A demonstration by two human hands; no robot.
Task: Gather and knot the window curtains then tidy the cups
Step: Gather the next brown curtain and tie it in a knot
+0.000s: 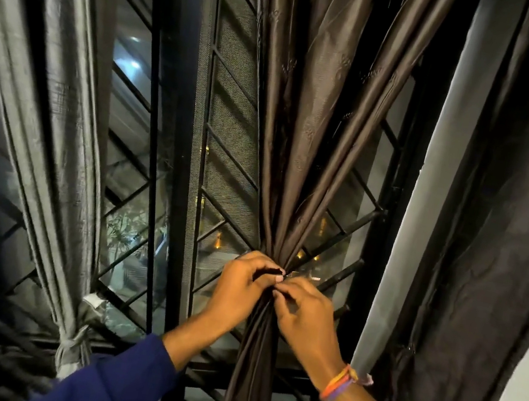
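Right now we've got both hands on the brown curtain, at the spot where its folds are bunched to a narrow neck in front of the window grille. Our left hand curls round the bunch from the left side, fingers bent in and thumb tip meeting the cloth at the pinch point. Our right hand comes in from the right, fingers curled and pinching the same gathered fabric — the two hands touch, fingertip to fingertip. Above the grip the curtain fans out wide toward the top; below it, the cloth hangs as one tight rope straight down btwn our forearms. We can't tell if a knot is formed under the fingers — they hide that part.

Far left, a grey curtain is already gathered & tied off w/ a knot low down. On the right a dark curtain hangs loose, w/ a pale strip of lining at its inner edge. Blue sleeves cover both arms; coloured bands sit on the right wrist. No cups in view.
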